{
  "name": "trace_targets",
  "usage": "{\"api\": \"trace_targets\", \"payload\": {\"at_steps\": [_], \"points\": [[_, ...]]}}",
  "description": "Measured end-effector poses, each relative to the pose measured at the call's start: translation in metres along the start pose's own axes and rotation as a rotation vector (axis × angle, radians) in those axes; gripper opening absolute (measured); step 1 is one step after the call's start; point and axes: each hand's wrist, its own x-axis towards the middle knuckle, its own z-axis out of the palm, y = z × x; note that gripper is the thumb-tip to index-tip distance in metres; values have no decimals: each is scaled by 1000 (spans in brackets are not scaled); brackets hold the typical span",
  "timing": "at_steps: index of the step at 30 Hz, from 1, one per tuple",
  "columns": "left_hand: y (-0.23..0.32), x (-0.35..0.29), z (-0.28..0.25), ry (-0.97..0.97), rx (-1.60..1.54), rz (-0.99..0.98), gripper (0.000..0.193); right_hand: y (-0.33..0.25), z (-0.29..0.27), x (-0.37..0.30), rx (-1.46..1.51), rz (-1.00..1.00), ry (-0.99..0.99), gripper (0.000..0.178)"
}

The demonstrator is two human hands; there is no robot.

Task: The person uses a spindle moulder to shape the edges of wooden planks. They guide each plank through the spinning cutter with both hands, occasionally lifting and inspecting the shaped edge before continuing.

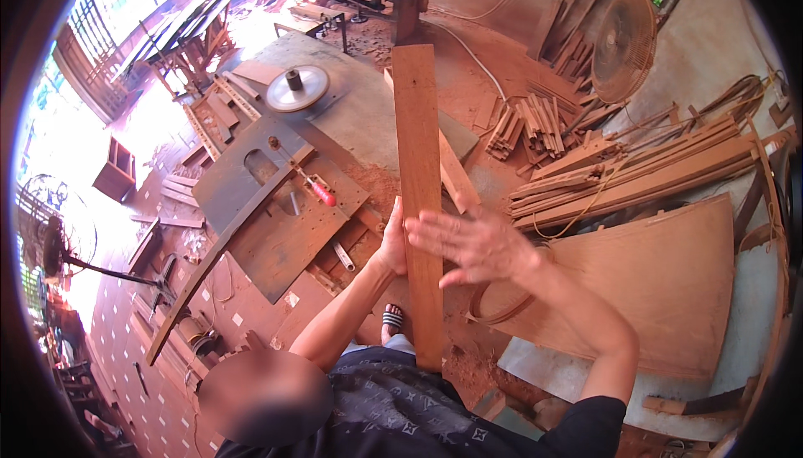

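Observation:
A long flat wooden board (416, 140) extends away from my body, its near end close to my shirt. My left hand (393, 240) grips the board's left edge, the thumb up along the side and the other fingers hidden behind the wood. Over the board's face, my right hand (473, 245) is spread with fingers stretched out flat toward the left; whether it touches the surface I cannot tell. Behind the board, a narrower light wood strip (454, 169) shows partly.
A metal machine table (276, 266) with a long bar and a red-handled clamp (322, 192) stands at left. Beyond it lies a round metal disc (299, 90). Stacked wood strips (636, 169), a large brown panel (636, 291) and a fan (623, 46) are at right.

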Motion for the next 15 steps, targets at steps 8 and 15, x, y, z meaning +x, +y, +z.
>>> {"api": "trace_targets", "payload": {"at_steps": [8, 15], "points": [[-31, 36, -26, -332, 239, -75, 101, 196, -98, 43, -522, 464, 146, 91], [-30, 50, -60, -601, 122, -107, 99, 139, -88, 60, -339, 191, 87, 96]]}}
